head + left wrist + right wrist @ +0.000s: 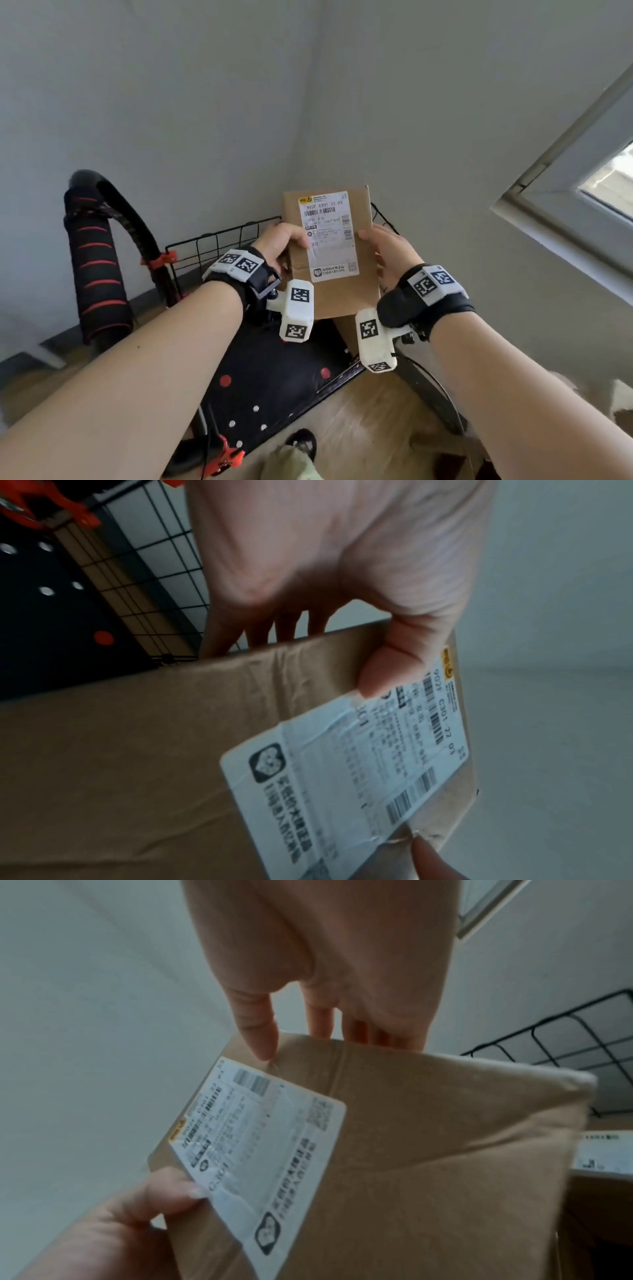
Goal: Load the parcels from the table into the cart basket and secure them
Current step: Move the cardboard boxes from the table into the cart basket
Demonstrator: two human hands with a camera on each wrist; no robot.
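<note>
A brown cardboard parcel [363, 219] with a white shipping label [329, 236] is held upright above the black wire cart basket [219, 243]. My left hand [284, 240] grips its left side, thumb on the label, fingers behind. My right hand [387, 250] grips the right side the same way. In the left wrist view the parcel [137, 750] fills the lower frame under my left hand [342, 588]. In the right wrist view my right hand [325, 974] holds the parcel [428, 1137]; a second labelled parcel [603, 1156] lies lower right inside the basket.
The cart has a black handle [99, 267] with red stripes at the left and a black fabric panel [270, 373] with dots below my wrists. Grey walls meet in a corner behind. A window [603, 178] is at the right. Wooden floor [370, 418] lies below.
</note>
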